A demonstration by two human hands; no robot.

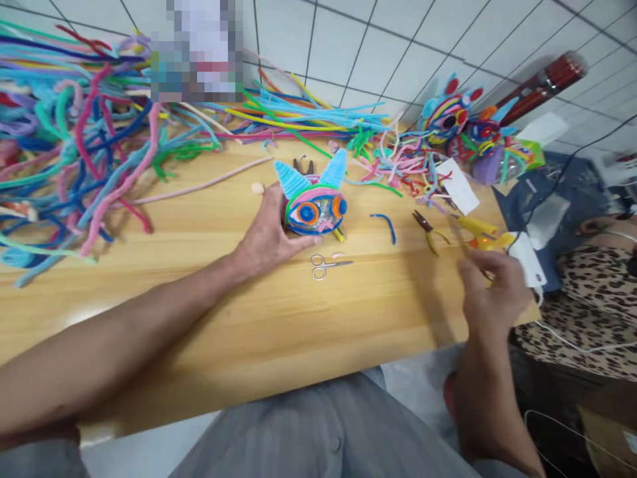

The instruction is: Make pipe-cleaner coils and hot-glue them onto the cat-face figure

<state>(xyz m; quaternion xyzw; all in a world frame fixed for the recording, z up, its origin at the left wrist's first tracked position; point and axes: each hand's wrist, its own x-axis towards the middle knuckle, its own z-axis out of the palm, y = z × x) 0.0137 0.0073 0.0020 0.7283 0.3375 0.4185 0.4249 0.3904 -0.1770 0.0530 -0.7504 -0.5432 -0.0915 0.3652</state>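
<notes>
My left hand (266,232) is closed around the side of a cat-like face craft (318,216) made of coiled pipe cleaners. The craft has light blue ears, blue and orange eyes and a pink nose, and rests upright at the table. Small silver scissors (328,265) lie just in front of it. To its right are a short bent blue pipe cleaner (388,226) and yellow-handled pliers (430,231). My right hand (497,289) is raised near the table's right edge, fingers bent and smeared by motion. Closest to it is a yellow glue gun (480,232).
Loose pipe cleaners (99,146) pile up on the left and along the wall. Finished colourful crafts (448,116) and a dark red cylinder (547,83) stand at the back right. A person in leopard-print clothing (592,292) sits at the right. Cables run beside the wooden table (298,332).
</notes>
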